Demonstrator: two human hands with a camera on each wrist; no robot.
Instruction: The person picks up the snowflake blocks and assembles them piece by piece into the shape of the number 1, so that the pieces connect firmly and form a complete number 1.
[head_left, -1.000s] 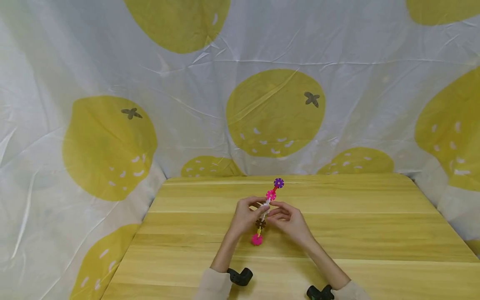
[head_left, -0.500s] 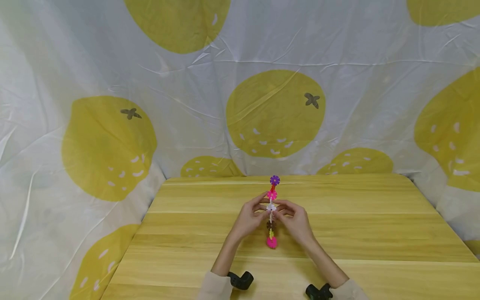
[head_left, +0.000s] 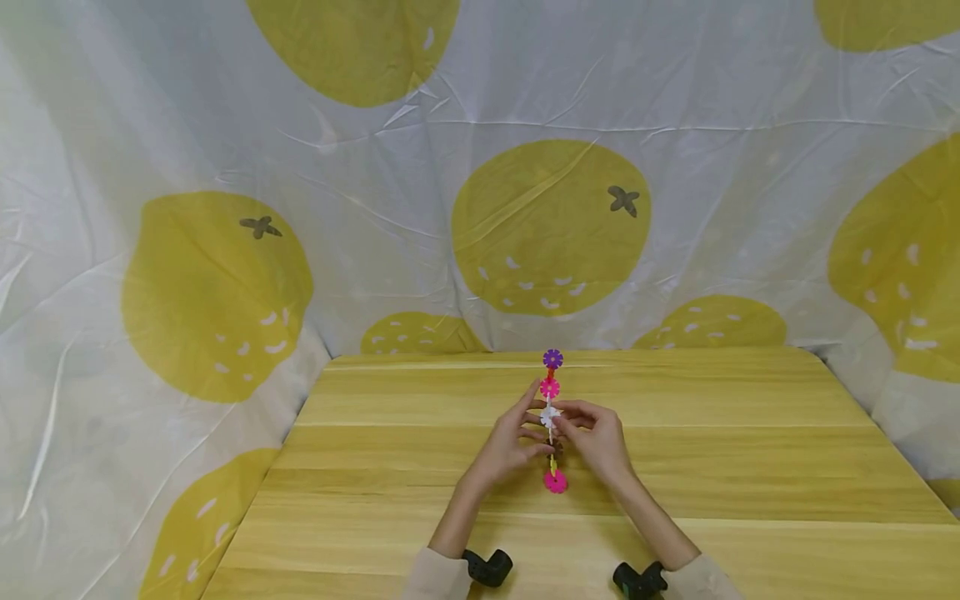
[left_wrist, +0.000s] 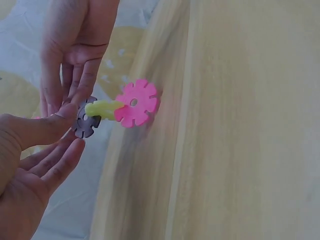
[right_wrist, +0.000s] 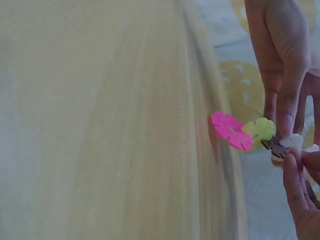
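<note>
A chain of notched plastic interlocking discs is held upright between both hands. From the top in the head view come a purple disc (head_left: 552, 359), a red one edge-on, a pink disc (head_left: 550, 388), white discs (head_left: 550, 417), a brown disc, a yellow disc (head_left: 553, 467) and a bottom pink disc (head_left: 555, 482). My left hand (head_left: 512, 440) holds the chain low, its thumb against the brown disc (left_wrist: 86, 125) and its index finger stretched up beside the upper pink disc. My right hand (head_left: 600, 437) pinches the white part between thumb and fingers. Fingers partly hide the middle.
The wooden table (head_left: 750, 450) lies beneath the hands. Behind it and at its left hangs a pale cloth (head_left: 375, 217) with yellow fruit prints. A black wrist device (head_left: 489, 568) sits at the left cuff, another (head_left: 639, 581) at the right.
The chain has swung from a slant to nearly upright and shifted slightly right. My left thumb has moved down from the white part to the brown disc; the right hand has closed in on the white part.
</note>
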